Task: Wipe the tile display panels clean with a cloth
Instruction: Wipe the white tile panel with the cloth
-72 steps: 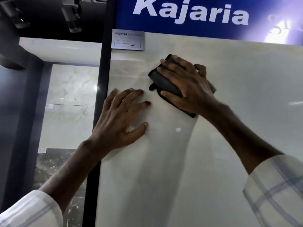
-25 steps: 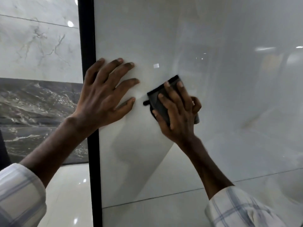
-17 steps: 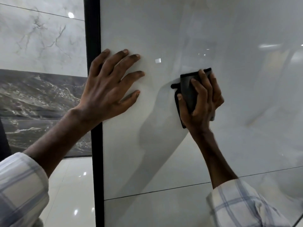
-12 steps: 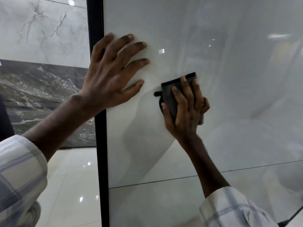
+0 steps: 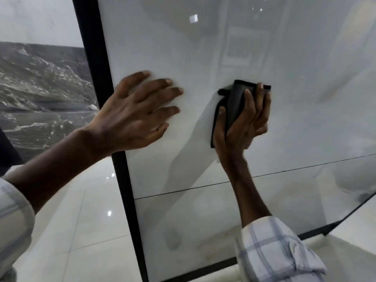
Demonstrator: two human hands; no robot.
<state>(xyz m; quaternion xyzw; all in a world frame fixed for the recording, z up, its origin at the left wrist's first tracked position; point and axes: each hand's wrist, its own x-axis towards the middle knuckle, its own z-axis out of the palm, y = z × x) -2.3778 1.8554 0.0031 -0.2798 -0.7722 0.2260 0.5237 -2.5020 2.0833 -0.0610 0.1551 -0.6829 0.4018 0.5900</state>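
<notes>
The dark cloth (image 5: 236, 104) is being held flat against the white tile panel (image 5: 305, 88) by the right hand (image 5: 242, 123). Its fingers are being laid over the cloth and the thumb is hooking the left edge, so the grip is closed on the cloth, not wide. The left hand (image 5: 132, 110) is being pressed with straight, spread fingers on the same panel, near the black frame strip (image 5: 122, 180), w/o holding anything.

Risks, as a judgement:
- Fresh finger marks are probably being left by the bare left palm on the glossy face, i.e. on an area that is being cleaned.
- Part of the cloth is sticking out above and left of the fingers; if pressure is being given only by the fingertips, streaks may be left and the loose corner may fold under.
- The panel seems to be standing on a frame above the shiny floor (image 5: 71, 220); too much push could be rocking it.

The cloth is lying mostly under the fingers, approx. between fingertips and palm, w/ the top edge just past the fingertips. The strip below the joint line (image 5: 203, 188) is likely not being wiped yet.
</notes>
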